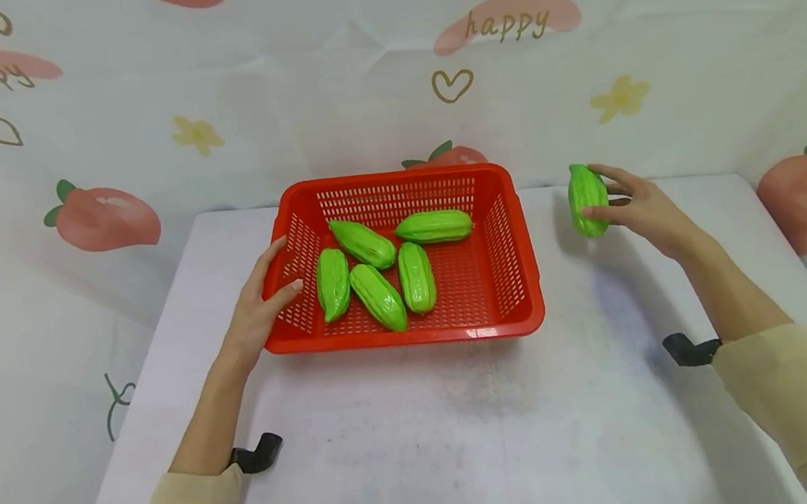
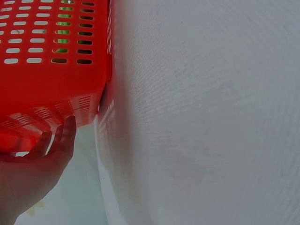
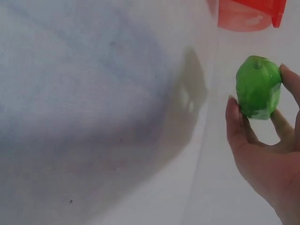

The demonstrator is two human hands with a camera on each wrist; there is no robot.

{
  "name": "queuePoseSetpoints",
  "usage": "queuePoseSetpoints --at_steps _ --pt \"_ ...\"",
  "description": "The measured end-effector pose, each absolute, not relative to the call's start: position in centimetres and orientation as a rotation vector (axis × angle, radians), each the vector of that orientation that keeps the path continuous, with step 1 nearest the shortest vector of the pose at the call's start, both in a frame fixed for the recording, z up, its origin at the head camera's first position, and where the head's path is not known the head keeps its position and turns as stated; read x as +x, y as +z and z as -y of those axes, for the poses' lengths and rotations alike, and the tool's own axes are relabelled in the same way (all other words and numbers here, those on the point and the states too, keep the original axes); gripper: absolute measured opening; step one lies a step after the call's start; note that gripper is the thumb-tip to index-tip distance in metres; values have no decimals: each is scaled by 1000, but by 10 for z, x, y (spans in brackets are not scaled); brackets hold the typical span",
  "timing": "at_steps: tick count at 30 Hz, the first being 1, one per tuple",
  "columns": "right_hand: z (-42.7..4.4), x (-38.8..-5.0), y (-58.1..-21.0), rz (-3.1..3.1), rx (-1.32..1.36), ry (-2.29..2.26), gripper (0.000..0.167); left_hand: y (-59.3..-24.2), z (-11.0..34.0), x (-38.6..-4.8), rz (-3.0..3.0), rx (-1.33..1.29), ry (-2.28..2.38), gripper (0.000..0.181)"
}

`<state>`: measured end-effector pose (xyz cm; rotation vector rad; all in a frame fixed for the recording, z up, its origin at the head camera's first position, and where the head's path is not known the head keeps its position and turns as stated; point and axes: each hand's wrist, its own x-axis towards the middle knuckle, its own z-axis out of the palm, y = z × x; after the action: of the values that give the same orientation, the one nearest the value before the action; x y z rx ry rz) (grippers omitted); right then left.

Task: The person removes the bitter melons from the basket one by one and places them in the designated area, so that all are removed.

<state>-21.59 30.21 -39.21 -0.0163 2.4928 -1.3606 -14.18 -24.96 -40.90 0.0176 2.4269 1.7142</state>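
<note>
While our basket is holding five gourds, left hand is gripping it; right hand, sixth outside, three o'clock.

The red, rectangular, perforated plastic basket is shining along its smooth, glossy rim. The green, ridged, oblong gourds are gleaming with a waxy, plastic-like skin. The white, flat tabletop is looking matt, a fine cloth-like grain showing in the left wrist view. The white, fruit-printed backdrop sheet is showing creases, and the beige cloth sleeves are looking matt.
</note>
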Motion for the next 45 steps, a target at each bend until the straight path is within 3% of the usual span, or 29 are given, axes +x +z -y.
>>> queuePoseSetpoints --at_steps 45 --pt "-320 -231 -425 -2486 -11 -1246 78 -412 250 -142 -2431 8 1729 62"
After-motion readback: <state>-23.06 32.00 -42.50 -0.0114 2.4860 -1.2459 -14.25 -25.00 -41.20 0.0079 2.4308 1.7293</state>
